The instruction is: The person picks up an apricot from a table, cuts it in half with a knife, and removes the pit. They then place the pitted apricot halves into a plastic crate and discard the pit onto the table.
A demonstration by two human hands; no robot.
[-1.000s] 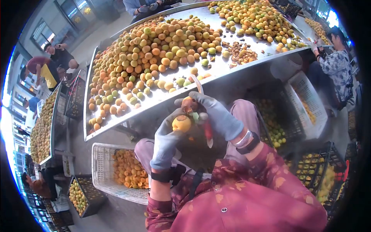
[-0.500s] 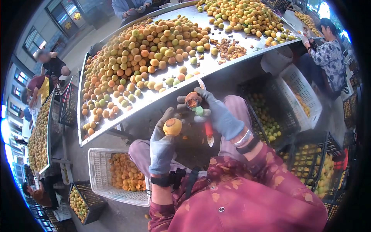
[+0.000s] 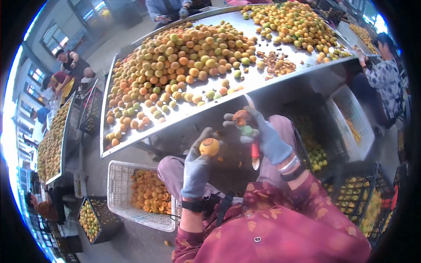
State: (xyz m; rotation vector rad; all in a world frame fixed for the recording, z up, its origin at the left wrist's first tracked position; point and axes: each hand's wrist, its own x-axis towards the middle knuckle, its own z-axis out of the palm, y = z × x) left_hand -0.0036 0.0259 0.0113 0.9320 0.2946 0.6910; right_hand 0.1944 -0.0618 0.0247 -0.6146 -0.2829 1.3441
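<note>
My left hand [image 3: 197, 162], in a grey glove, holds an orange fruit [image 3: 209, 147] with a brown ring on its top. My right hand [image 3: 265, 136], gloved as well, grips a darker, browned fruit piece [image 3: 240, 117], with something green at the fingers just below it. A knife with a red handle [image 3: 255, 151] is also at my right hand, its pale tip pointing down. A curved pale blade shows above the same hand, near the table edge. The two hands are apart, over my lap.
A metal table [image 3: 184, 106] ahead bears heaped fruit [image 3: 175, 57]. A white crate [image 3: 115, 184] of orange pieces stands lower left, dark crates [image 3: 98, 219] beyond. More crates [image 3: 351, 193] are at the right. People work at the far side, the left and the right [image 3: 383, 74].
The view has shifted, so the table and both hands appear further right and the hands a little lower. Both hands still hold their fruit in much the same pose.
</note>
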